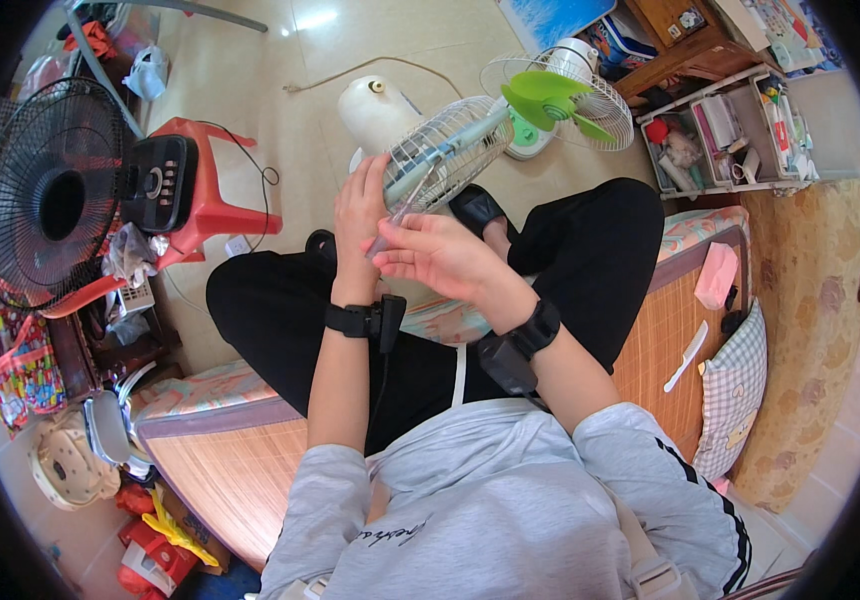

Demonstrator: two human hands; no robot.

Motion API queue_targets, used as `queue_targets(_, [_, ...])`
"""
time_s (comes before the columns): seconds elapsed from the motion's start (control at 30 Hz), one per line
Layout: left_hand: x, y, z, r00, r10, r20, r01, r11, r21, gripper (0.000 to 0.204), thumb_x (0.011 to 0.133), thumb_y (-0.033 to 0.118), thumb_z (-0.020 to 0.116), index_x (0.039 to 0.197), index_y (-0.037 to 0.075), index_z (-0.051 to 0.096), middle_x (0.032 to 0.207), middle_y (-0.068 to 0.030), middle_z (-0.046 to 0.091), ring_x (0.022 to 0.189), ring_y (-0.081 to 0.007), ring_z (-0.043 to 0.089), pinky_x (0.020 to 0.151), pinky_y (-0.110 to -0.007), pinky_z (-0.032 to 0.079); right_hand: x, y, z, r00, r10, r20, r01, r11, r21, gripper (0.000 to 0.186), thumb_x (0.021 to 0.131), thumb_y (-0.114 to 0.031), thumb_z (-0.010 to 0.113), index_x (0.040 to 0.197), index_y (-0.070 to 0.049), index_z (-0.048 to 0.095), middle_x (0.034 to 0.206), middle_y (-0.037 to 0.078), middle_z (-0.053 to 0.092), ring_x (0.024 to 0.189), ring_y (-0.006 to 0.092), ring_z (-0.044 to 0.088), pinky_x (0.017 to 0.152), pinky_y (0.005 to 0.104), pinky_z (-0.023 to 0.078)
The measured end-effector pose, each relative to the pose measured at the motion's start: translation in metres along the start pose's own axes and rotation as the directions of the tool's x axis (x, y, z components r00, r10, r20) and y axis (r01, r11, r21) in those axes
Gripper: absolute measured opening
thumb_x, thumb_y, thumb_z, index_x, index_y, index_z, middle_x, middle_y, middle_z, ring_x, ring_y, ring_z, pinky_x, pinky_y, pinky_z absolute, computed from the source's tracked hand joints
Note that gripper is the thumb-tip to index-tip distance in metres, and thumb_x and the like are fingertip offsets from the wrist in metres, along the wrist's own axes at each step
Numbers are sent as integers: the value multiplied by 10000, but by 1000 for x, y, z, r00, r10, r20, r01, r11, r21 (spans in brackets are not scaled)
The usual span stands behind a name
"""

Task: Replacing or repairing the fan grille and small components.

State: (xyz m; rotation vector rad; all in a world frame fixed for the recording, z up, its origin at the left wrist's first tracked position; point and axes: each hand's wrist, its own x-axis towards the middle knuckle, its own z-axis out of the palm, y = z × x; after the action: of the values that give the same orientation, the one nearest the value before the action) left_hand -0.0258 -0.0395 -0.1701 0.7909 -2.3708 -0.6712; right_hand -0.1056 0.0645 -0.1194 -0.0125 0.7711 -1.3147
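A white wire fan guard (485, 135) with a pale band along its edge is held up before my knees. My left hand (360, 205) grips it at its near left side, fingers close together. Just right of that hand, my right hand (440, 250) pinches a thin, greyish-purple strip (380, 242) against the guard's near end; what it is I cannot make out. Beyond the guard are green fan blades (550, 100) in front of another white wire guard (615, 110). A rounded white housing (375, 105) is on the floor behind my left hand.
A black fan (60, 200) leans by a red plastic stool (220, 190) at left. On the matted bench (640, 340) lie a knife (687, 355), a pink pack (717, 275) and a checked cushion (732, 390). Storage bins (720, 140) stand at far right; a cord (380, 60) crosses the floor.
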Motion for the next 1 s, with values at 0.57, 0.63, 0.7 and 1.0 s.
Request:
queue_targets(0.57, [1,2,-3,999,-27,46,29,999,-29,469,732,180,567,1172,69,448,1158,-140,505,1050,-322,493,871,-420,395,3,9,14,1000,14,16,-16,993,121,226,889,-163,531,1035,3,481,954,166,601,893,232,620,764,284,527])
queue_targets(0.63, [1,4,-3,998,-32,45,34,999,-33,500,709,190,599,1169,67,448,1157,-138,505,1049,-322,494,871,-420,395,4,11,12,1000,8,25,-11,994,106,226,880,-129,542,1025,37,493,952,167,601,860,202,620,747,253,523])
queue_targets(0.7, [2,7,-5,998,-37,44,38,999,-36,533,685,199,631,1167,66,449,1155,-136,506,1049,-321,494,871,-420,395,4,12,14,1000,0,-7,0,994,108,216,862,-117,566,987,51,512,930,157,604,825,194,621,724,243,526])
queue_targets(1.0, [-5,4,-4,998,69,-3,-69,998,-4,802,534,382,776,1170,39,427,1066,-163,520,971,-368,516,799,-421,443,1,22,12,999,12,-53,-1,982,188,164,848,-22,548,993,53,530,1027,154,575,861,192,609,773,249,518])
